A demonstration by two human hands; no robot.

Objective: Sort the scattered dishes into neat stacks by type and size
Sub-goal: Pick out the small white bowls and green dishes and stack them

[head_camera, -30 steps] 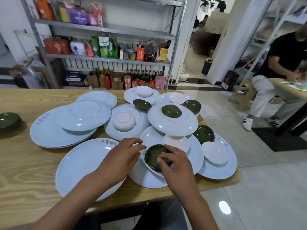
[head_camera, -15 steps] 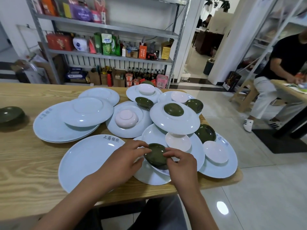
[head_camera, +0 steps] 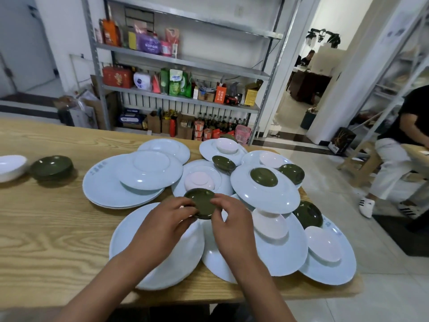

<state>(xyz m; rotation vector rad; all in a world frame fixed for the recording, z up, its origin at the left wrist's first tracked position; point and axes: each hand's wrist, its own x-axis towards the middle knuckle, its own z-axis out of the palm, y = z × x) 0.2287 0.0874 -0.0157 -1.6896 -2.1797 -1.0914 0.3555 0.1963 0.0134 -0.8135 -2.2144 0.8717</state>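
Left hand (head_camera: 162,225) and right hand (head_camera: 232,225) pinch a small dark green round saucer (head_camera: 201,203) between them, lifted at frame centre. Pale blue plates (head_camera: 144,169) crowd around. A green saucer stack (head_camera: 52,167) sits left; bare wooden desk (head_camera: 46,228) lies lower left.

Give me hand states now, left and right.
Left hand: closed on the small green dish, gripping its left rim.
Right hand: closed on the same dish, gripping its right rim.
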